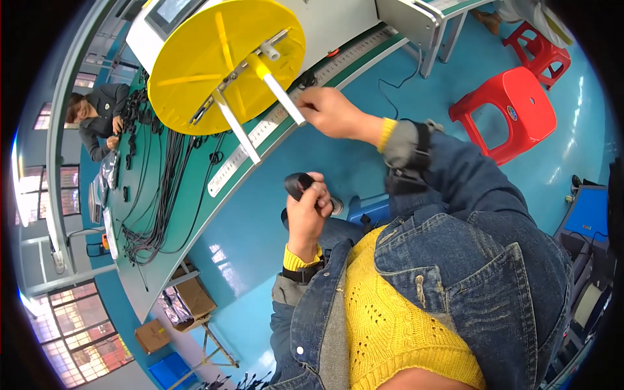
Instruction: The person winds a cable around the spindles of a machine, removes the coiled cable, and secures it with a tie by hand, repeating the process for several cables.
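My left hand (305, 218) is closed round a dark, rounded black object (299, 184), held in front of my body; its kind is hard to make out. My right hand (331, 112) is raised by the tip of a metal rod (283, 99) with a yellow collar. Its fingers are pinched together, and whatever lies between them is hidden. That rod and a second metal rod (235, 127) stick out from a slotted bar on a round yellow disc (195, 62). The disc is on the front of a white machine (338, 26).
Many black cables (166, 188) lie along the green table (146, 260), with a ruler strip (227, 172) at its edge. A co-worker (101, 117) sits at the far left. Red stools (513, 114) stand at right. Cardboard boxes (153, 336) are below the table.
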The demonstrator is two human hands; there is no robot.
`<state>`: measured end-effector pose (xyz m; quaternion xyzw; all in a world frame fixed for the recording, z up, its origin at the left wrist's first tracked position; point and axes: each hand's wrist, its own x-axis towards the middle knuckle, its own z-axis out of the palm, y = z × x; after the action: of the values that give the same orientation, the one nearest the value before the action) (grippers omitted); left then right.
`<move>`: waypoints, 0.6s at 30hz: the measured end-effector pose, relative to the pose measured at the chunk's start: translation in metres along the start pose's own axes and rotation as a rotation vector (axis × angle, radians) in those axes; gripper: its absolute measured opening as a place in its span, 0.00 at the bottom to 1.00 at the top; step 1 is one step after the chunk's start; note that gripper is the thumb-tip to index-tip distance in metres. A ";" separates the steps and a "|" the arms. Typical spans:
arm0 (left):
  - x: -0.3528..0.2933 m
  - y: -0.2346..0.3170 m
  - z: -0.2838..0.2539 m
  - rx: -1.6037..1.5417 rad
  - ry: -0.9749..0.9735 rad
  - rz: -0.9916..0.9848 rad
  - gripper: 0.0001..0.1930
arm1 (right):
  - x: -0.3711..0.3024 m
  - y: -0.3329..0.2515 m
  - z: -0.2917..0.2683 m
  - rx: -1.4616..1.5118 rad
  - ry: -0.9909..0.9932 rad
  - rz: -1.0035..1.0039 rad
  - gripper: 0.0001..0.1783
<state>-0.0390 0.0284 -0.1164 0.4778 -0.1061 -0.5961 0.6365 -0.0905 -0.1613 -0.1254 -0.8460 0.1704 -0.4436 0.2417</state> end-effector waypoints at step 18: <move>0.001 -0.012 -0.014 0.325 -0.016 0.002 0.04 | -0.111 -0.055 -0.059 1.066 -1.008 0.894 0.10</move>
<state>-0.0370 0.0367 -0.1331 0.5696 -0.2067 -0.5744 0.5503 -0.1967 -0.0748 -0.1400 -0.5688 0.1289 0.1013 0.8060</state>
